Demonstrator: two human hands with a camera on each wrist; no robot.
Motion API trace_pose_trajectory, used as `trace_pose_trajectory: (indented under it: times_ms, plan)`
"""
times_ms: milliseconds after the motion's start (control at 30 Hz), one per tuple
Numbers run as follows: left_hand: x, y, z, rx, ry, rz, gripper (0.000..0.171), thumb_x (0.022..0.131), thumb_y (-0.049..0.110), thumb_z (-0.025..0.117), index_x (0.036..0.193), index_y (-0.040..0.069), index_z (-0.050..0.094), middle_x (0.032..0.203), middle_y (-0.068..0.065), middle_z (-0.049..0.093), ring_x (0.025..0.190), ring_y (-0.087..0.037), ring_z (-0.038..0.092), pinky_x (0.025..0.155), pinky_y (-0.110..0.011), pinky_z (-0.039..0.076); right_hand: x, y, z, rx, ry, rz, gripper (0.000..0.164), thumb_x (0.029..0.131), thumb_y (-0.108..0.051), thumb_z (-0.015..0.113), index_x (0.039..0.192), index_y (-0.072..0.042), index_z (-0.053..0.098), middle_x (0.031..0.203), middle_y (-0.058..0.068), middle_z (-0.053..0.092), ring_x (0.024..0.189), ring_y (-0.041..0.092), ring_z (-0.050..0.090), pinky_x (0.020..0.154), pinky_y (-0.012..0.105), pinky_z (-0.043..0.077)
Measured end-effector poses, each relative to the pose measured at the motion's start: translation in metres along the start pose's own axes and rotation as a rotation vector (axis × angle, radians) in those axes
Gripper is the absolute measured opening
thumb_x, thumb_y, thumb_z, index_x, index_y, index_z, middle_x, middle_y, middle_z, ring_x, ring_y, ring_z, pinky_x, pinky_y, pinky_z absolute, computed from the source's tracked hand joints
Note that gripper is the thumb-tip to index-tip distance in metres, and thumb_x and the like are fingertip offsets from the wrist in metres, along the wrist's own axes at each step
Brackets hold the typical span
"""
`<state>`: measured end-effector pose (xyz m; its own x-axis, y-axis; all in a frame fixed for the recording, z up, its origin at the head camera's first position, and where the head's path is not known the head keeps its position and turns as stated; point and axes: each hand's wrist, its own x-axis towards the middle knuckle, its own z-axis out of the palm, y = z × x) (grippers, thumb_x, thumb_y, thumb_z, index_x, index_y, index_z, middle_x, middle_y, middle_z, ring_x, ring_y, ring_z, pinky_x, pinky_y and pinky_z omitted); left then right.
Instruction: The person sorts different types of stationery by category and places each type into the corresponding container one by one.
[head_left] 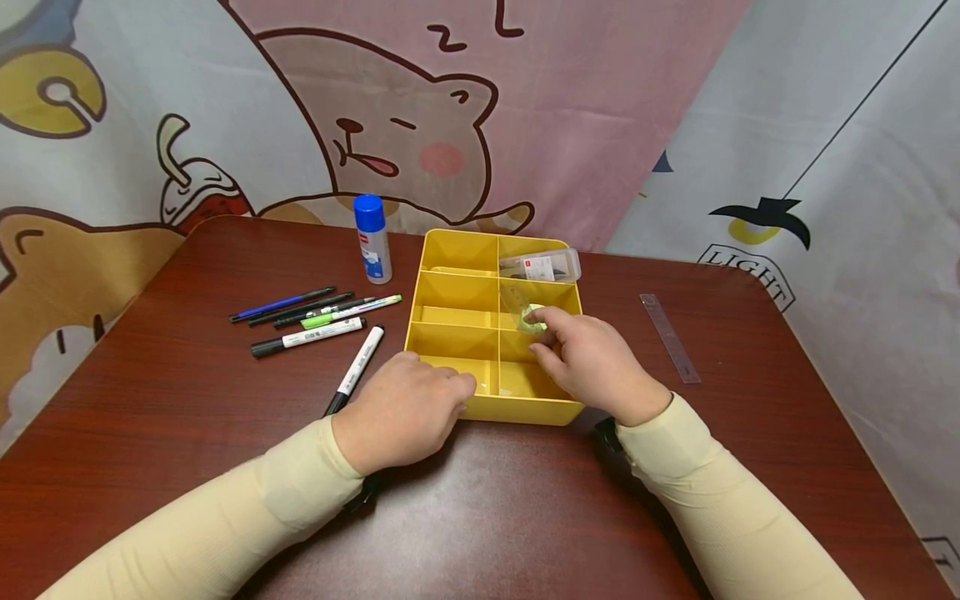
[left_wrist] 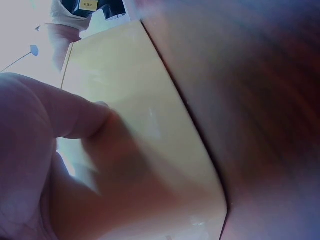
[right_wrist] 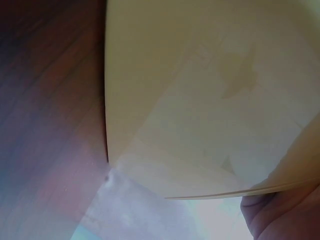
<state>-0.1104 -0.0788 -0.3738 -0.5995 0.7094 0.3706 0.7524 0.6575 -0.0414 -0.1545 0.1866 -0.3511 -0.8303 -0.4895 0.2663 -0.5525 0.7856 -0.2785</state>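
A yellow organizer box [head_left: 525, 410] with several compartments stands on the table. My left hand [head_left: 405, 408] grips its front wall near the left corner; in the left wrist view the thumb [left_wrist: 80, 117] presses on the outside. Over the right column, my right hand [head_left: 600, 367] holds a small light-green item with a clear part [head_left: 533, 318] at the middle compartment. The fingers partly cover it, so its kind is unclear. A clear plastic case [head_left: 538, 267] with a white label lies in the back right compartment, its end jutting over the wall. The right wrist view shows mostly the box's outer wall [right_wrist: 200, 100].
Left of the box stand a glue stick with a blue cap [head_left: 372, 242] and several pens [head_left: 322, 310]. A black-and-white marker [head_left: 362, 360] lies by my left hand, another [head_left: 307, 337] behind it. A clear ruler [head_left: 670, 337] lies to the right. A printed cloth hangs behind the table.
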Motion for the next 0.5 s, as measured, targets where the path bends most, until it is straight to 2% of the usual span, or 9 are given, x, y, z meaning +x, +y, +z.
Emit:
trace_pose_trajectory:
  times_ms: [500]
  plan:
    - [0.0004, -0.0004, 0.0003, 0.003, 0.006, 0.004, 0.030, 0.091, 0.020, 0.068, 0.069, 0.020, 0.048, 0.058, 0.007, 0.047, 0.046, -0.014, 0.047, 0.049, -0.035, 0.030, 0.0007, -0.0009, -0.0006, -0.001, -0.017, 0.016, 0.032, 0.095, -0.016, 0.075, 0.124, -0.008, 0.067, 0.091, 0.003, 0.079, 0.079, 0.019, 0.073, 0.075, 0.043, 0.058]
